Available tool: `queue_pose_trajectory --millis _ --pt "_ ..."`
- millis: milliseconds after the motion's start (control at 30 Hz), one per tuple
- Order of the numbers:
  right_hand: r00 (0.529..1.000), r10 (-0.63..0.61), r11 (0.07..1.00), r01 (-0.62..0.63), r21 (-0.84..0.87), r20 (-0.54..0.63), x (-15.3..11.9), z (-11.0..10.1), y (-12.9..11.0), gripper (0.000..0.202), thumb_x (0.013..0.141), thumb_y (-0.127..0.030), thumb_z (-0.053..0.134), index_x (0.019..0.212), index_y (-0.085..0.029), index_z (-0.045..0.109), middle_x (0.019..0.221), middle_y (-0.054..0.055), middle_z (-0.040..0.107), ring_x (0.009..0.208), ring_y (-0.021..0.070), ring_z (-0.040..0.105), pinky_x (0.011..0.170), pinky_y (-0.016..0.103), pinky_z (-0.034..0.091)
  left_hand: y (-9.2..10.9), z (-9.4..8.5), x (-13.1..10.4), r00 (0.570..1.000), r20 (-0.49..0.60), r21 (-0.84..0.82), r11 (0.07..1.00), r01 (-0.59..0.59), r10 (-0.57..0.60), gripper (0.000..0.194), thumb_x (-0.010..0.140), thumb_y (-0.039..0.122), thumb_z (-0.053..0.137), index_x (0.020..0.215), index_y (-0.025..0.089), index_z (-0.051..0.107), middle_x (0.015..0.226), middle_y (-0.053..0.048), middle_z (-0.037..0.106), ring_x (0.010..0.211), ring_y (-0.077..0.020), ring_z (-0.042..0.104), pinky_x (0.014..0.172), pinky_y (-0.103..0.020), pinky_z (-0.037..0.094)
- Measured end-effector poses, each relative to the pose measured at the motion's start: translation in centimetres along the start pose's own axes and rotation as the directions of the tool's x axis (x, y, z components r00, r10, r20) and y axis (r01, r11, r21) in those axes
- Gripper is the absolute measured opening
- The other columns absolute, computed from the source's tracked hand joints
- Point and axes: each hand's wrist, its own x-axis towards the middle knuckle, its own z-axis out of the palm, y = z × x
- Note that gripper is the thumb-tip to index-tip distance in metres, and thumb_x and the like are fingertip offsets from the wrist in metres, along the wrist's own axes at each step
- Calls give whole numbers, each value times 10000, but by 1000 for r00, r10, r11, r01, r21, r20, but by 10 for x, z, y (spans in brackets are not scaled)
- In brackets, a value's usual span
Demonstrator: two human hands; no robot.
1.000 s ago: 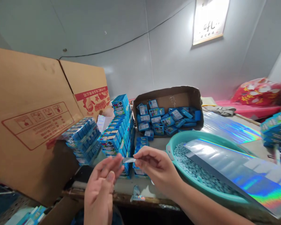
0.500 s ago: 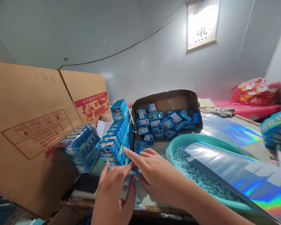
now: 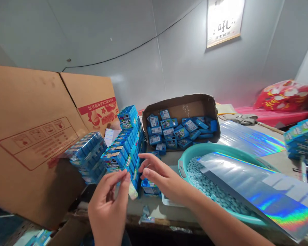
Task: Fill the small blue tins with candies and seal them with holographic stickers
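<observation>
My left hand is closed in a pinch, thumb against forefinger, low in front of the stacked boxes. A small pale, shiny strip hangs by its fingertips. My right hand has its fingers loosely curved and apart, just above small blue candy boxes standing on the table. Whether it touches them I cannot tell. Beside both hands rises a tall stack of blue candy boxes, some printed "Caramelo Macizo". Bits of shiny film lie near the table's front edge.
A cardboard tray of loose blue boxes stands behind. At right, a turquoise basin holds pale blue candies, with a holographic sheet across it. Wrapped box packs and a large carton are on the left.
My hands have come apart: the left has moved left and toward me in a pinch, while the right has lifted slightly with its fingers loosened. The blue boxes beneath now show more.
</observation>
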Motion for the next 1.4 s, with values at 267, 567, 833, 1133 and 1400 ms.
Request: queue_pose_trajectory --millis 267,567,833,1133,1400 --pt "992 -36 952 71 299 -119 72 26 7 306 831 -458 689 887 -169 606 652 -39 566 597 108 493 566 241 387 10 26 69 987 -54 -227 965 132 -148 313 715 414 811 910 178 749 815 -21 737 750 -156 680 690 -240 544" --pt "984 56 995 -40 95 -169 150 -20 17 195 895 -300 619 759 -171 563 721 -7 612 666 117 566 574 218 402 -6 47 161 949 68 -276 908 315 -309 349 610 387 812 839 151 696 753 -21 709 663 -147 657 619 -256 542" --pt "983 133 957 -93 276 -129 163 -12 28 359 849 -506 688 972 -199 548 750 17 701 542 129 614 448 204 386 -20 65 171 938 163 -314 885 343 -305 412 589 409 804 874 158 643 740 -11 695 632 -155 669 638 -281 550" --pt "975 32 906 64 418 -219 171 1 50 438 718 -511 752 959 -192 571 692 -31 623 569 101 542 547 232 424 -38 69 176 971 99 -162 959 233 -219 430 610 473 796 864 157 653 798 -46 718 754 -178 687 713 -278 542" --pt "984 1 966 44 254 -176 180 -12 76 318 731 -348 704 943 -218 506 574 -95 548 481 95 436 476 214 318 -53 53 178 962 172 209 962 174 -211 556 652 380 789 1154 189 646 807 -51 753 670 -194 690 608 -259 494"
